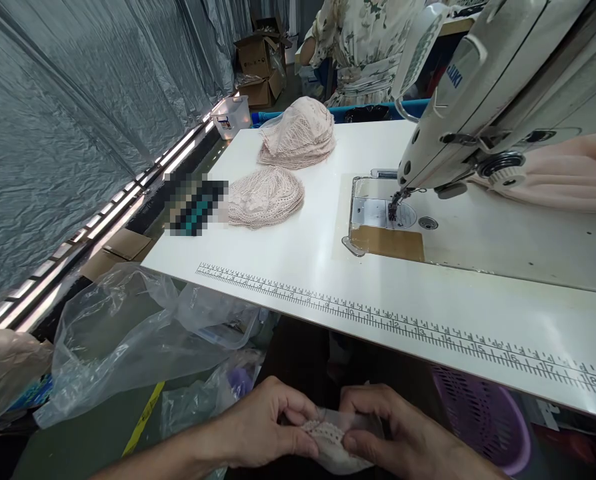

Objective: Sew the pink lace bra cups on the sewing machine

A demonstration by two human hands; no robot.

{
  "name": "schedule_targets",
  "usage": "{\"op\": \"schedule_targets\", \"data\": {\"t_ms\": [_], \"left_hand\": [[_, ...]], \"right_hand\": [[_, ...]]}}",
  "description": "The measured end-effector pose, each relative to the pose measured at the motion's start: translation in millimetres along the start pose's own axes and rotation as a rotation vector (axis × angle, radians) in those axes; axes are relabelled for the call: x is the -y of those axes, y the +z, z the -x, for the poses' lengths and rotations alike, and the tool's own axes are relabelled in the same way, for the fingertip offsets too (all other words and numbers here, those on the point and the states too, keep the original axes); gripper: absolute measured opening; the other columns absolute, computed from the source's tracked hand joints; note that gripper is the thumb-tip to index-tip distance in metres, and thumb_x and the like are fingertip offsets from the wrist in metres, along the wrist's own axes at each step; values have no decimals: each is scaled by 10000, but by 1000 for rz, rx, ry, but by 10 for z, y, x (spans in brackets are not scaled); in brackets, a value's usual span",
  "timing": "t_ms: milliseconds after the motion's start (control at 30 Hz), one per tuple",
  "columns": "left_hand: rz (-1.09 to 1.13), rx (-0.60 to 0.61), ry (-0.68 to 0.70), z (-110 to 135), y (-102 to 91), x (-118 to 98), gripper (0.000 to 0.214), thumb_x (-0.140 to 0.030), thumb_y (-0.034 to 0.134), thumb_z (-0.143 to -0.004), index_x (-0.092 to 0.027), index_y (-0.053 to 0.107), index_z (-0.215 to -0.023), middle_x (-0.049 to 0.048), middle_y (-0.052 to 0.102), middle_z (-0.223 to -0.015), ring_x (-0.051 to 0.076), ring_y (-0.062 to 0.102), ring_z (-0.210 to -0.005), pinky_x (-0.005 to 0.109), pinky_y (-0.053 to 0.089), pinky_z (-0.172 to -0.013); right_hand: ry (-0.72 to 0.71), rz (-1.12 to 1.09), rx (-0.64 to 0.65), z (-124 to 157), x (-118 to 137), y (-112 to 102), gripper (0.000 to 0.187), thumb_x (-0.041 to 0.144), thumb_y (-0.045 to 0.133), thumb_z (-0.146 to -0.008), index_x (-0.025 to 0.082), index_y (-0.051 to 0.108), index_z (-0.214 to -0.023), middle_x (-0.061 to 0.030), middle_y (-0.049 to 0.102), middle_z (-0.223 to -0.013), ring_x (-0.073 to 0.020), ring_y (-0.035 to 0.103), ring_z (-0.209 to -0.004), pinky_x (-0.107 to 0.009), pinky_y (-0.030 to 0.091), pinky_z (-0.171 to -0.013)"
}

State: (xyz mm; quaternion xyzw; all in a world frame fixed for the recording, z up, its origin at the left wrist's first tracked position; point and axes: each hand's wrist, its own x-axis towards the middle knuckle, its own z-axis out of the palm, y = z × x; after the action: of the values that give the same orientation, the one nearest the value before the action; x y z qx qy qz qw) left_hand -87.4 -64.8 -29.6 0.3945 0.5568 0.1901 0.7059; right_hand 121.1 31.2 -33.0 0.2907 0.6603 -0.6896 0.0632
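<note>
Below the front edge of the table, my left hand pinches one side of a pale beige piece of lace fabric. My right hand grips its other side, thumb on top, and sheer material shows between the hands. A row of small holes runs along the lace; part of the piece is hidden under my fingers. Up on the white table, a stack of beige lace pieces lies nearer me, and a second lace stack sits just behind it.
A sewing machine stands at the right, with pink fabric behind its needle area. Printed ruler marks run along the table's front edge. Clear plastic bags hang at left; a purple basket is below right. Across the table is a person.
</note>
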Motion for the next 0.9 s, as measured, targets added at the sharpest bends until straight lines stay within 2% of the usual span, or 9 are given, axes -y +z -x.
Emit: {"op": "schedule_targets", "data": {"t_ms": [100,300,500,700,900], "left_hand": [[-23,-1,16,22,0,-72,161,-286,689,-734,-131,703,-775,-77,381,-516,65,264,-505,191,198,-479],[-58,-41,25,28,-13,-116,243,-313,730,-702,-145,732,-878,-50,491,-609,87,380,-591,186,286,-559],[-50,-59,-8,-10,-8,-92,199,-323,700,-736,-134,727,-792,-62,437,-546,70,318,-525,187,235,-504],[7,-43,-14,-26,13,-63,178,-300,693,-727,-124,708,-748,-43,504,-581,77,367,-553,185,261,-520],[-27,-39,-5,-5,-8,-108,176,-294,669,-749,-125,669,-699,-68,400,-531,66,277,-518,193,194,-478]], "right_hand": [[4,13,5,1,4,3,85,240,544,-762,183,546,-699,24,486,-701,-134,444,-678,-230,332,-599],[26,82,1,4,0,-25,81,237,549,-783,191,567,-719,9,539,-767,-162,500,-763,-254,367,-675],[41,92,-17,24,-50,-32,89,270,554,-799,197,602,-782,0,561,-806,-180,517,-819,-269,383,-724],[28,66,-23,-17,-52,-17,189,370,592,-771,181,600,-772,1,520,-752,-164,471,-734,-249,358,-641],[25,71,-11,-35,-90,-8,150,325,553,-812,189,589,-759,-1,538,-780,-166,484,-766,-259,352,-670]]}}
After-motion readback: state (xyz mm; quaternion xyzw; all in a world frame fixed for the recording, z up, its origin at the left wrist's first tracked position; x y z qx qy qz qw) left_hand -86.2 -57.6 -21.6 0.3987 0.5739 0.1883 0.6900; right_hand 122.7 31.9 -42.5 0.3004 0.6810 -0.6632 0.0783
